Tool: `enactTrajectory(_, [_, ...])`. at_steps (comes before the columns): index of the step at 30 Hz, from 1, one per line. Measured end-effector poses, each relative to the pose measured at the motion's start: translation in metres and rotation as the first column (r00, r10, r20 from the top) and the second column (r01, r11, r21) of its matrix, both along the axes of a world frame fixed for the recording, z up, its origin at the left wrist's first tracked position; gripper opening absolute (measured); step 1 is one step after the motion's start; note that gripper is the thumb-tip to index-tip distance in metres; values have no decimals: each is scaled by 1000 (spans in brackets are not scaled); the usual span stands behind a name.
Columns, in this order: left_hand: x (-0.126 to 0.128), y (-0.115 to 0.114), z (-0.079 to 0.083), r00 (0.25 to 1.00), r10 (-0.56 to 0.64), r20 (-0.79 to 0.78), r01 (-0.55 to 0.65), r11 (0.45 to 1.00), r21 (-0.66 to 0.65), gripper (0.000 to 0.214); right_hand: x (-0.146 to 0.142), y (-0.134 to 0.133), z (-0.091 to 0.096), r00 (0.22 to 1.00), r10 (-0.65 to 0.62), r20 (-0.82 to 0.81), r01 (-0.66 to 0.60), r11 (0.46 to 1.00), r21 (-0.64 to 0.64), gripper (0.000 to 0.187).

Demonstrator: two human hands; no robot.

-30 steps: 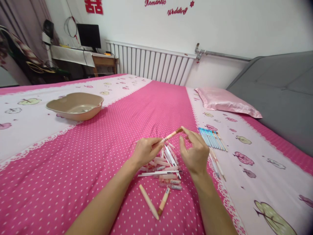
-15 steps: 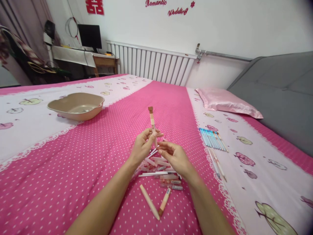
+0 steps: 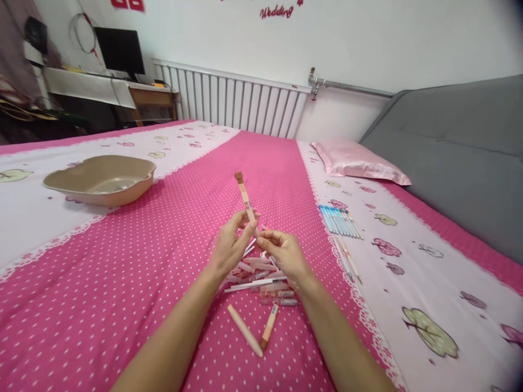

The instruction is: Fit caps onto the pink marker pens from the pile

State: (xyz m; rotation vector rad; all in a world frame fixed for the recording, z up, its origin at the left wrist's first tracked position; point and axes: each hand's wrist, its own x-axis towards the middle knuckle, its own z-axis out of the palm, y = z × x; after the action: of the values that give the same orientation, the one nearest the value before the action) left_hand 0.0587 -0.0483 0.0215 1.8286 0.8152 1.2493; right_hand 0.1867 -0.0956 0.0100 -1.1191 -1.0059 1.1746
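Upright but leaning left, a pen (image 3: 244,191) with a brown figure-shaped top and a cream and pale pink body is held above the bed. The fingers of my left hand (image 3: 231,242) are closed round its middle. My right hand (image 3: 284,255) pinches its lower end, which the fingertips partly hide. Beneath the hands lies a loose pile of pink and clear pen parts (image 3: 255,265) with thin white refills (image 3: 245,286). Closer to me, a cream pen barrel (image 3: 245,331) and a short cream-and-brown pen part (image 3: 269,326) rest apart on the dotted sheet.
To the right, several finished-looking blue and brown-topped pens (image 3: 339,222) lie in a row, with a few more slim pens (image 3: 349,258) below. A beige plastic basin (image 3: 98,193) stands at left. Farther back are a pink pillow (image 3: 359,160) and a grey headboard (image 3: 449,136).
The camera view has turned right. The pen now tilts more to the left, and my right fingers have closed on its lower end.
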Motion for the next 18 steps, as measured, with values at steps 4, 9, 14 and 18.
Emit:
enactTrajectory(4, [-17, -3, -6, 973, 182, -142, -163, 977, 139, 41, 9, 7, -4, 986, -166, 9, 166, 986, -7, 34])
enactTrajectory(9, [-68, -26, -33, 799, 551, -241, -441, 809, 389, 49, 26, 15, -12, 914, -385, 127, 374, 922, 99, 36])
enactTrajectory(14, [-94, -46, -56, 548, 686, -478, -544, 727, 420, 62, 53, 12, -22, 791, -570, 221, 549, 821, 154, 39])
enactTrajectory(18, [-89, -43, -62, 427, 674, -603, -510, 730, 456, 67, 92, 4, -33, 681, -667, 302, 656, 739, 153, 38])
